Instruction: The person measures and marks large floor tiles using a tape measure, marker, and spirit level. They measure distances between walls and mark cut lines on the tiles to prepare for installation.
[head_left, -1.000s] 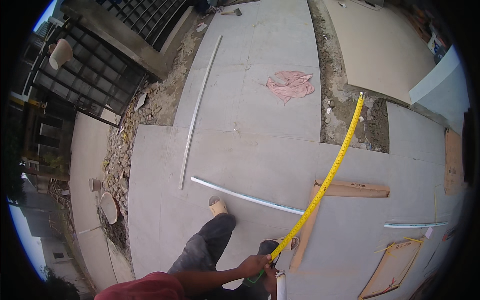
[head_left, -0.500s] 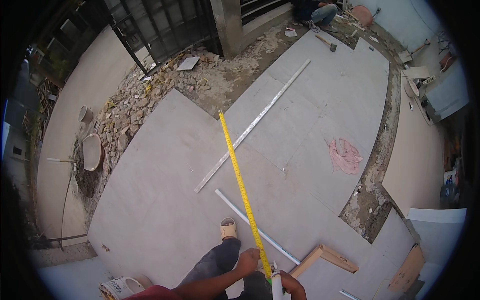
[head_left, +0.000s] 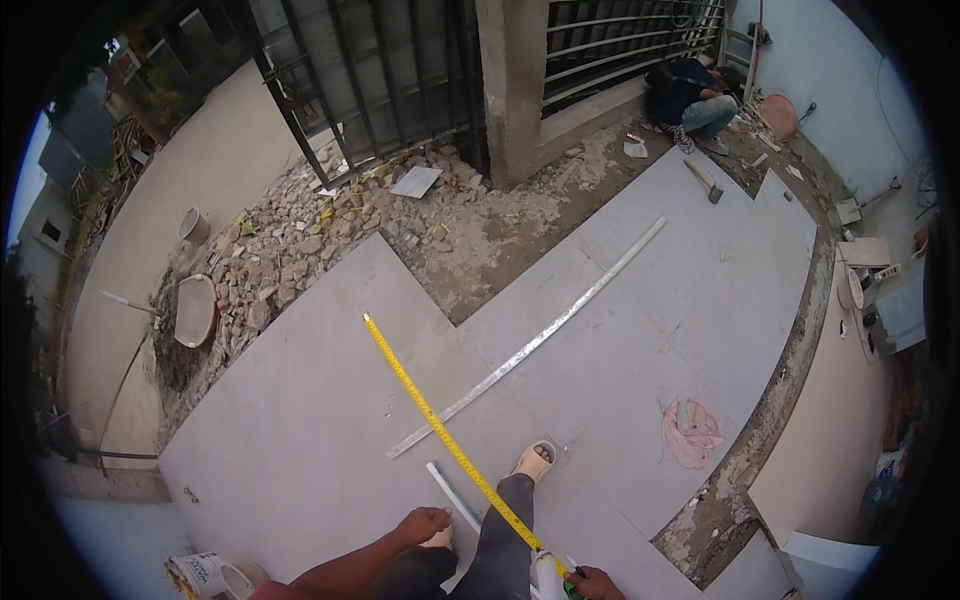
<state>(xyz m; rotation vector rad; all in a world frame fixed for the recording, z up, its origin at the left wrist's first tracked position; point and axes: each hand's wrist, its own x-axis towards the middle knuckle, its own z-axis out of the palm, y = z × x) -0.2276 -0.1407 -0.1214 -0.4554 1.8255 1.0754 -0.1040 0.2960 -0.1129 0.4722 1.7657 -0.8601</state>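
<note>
Far left of the grip, a round pan and a bucket sit by a strip of rubble, and a paint can lies at the lower edge. Nearer in, the left hand hangs with fingers curled just above the floor, close to the low end of a short white strip; whether it touches anything I cannot tell. The yellow tape runs from the grip up and to the left across the tiles, its free tip lying on the floor well away from both hands. A long metal straightedge lies across the tiles beyond the tape, slanting up to the right and crossing over the tape's line. A sandalled foot stands just right of the tape, near the grip. The right hand sits at the bottom edge, closed around the tape's case, with a white tube just to its left. Further right, a pink rag lies on the tiles beside a raw mortar gap. Far up and right, a hammer rests on the floor, and another person crouches by the wall.
</note>
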